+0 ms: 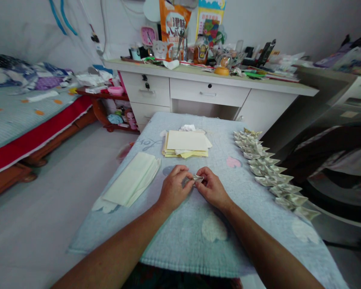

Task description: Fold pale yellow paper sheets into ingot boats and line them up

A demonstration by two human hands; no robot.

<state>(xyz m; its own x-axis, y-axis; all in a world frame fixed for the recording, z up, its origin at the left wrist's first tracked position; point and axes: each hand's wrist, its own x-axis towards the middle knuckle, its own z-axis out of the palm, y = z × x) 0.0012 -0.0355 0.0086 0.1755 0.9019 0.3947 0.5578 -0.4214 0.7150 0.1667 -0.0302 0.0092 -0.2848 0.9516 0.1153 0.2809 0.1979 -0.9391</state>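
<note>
My left hand (175, 188) and my right hand (211, 188) meet over the middle of a light blue towel (198, 237). Together they pinch a small folded silvery paper piece (197, 178) between their fingertips. Just beyond the hands lies a stack of pale yellow paper sheets (186, 144). To the left of my left hand rests a pile of folded cream sheets (131, 180). A long row of several finished folded paper pieces (269, 172) runs along the towel's right edge.
A cluttered white desk (210, 90) with drawers stands behind the towel-covered surface. A bed (21, 116) with a red frame edge is at the left, grey floor (48, 200) between. Dark furniture (333, 168) sits at the right.
</note>
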